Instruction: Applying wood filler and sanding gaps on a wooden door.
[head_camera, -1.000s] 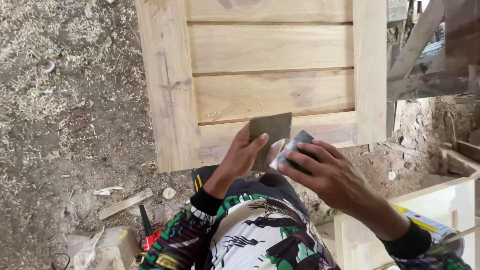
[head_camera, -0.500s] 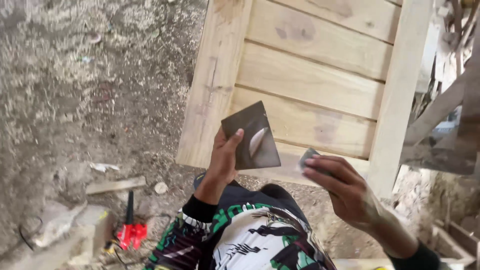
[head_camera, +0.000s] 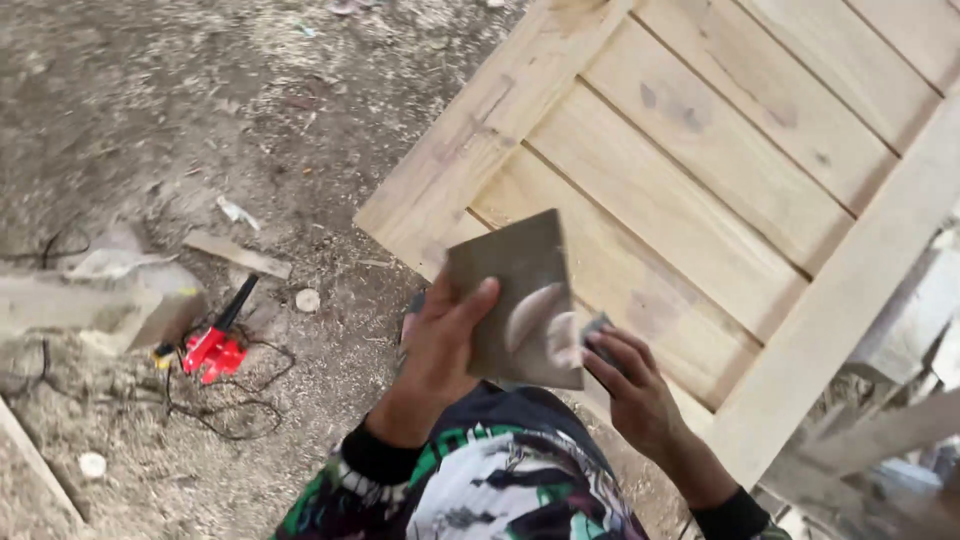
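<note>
While the slatted wooden panel (head_camera: 700, 190) tilts across the upper right, here's the picture
Left hand: left hand (head_camera: 440, 345) has fingers clamped on the dark sandpaper sheet (head_camera: 520, 300), raised over the panel's near corner
Right hand: right hand (head_camera: 630, 385) pinches a small grey piece (head_camera: 596, 328) just beside the sheet
Floor: red tool (head_camera: 215, 345) among sawdust, left

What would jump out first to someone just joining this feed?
The dark sandpaper sheet stands out at centre, held up by the left hand, with a pale worn patch where the right hand touches its edge. Behind it, the pale slatted wooden panel fills the upper right. On the sawdust-strewn ground at left lies a red tool with a black cord.
</note>
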